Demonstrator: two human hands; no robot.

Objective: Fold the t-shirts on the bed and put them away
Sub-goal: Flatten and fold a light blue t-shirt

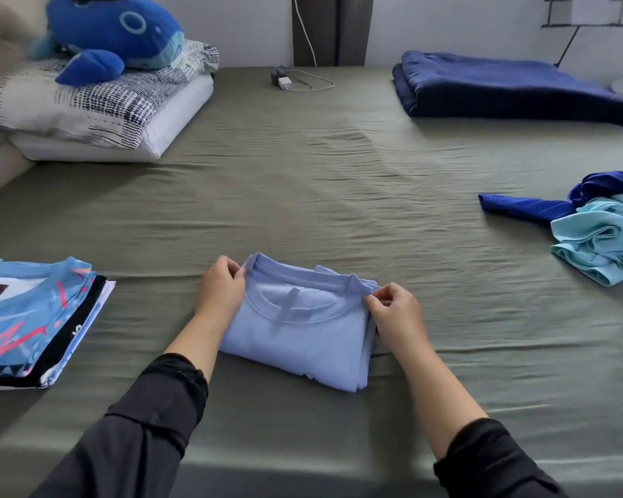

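A light blue t-shirt (299, 336) lies folded into a small rectangle on the grey-green bed sheet (303, 195), collar facing away from me. My left hand (221, 288) pinches its far left corner by the collar. My right hand (392, 310) pinches the far right corner. A stack of folded t-shirts (29, 321), topped by a blue one with pink marks, sits at the left edge. A loose heap of unfolded clothes (601, 231), royal blue and pale turquoise, lies at the right.
Two pillows (98, 113) with a blue plush whale (112, 34) occupy the far left corner. A folded navy blanket (500, 88) lies far right. A charger and white cable (288, 80) rest by the far wall.
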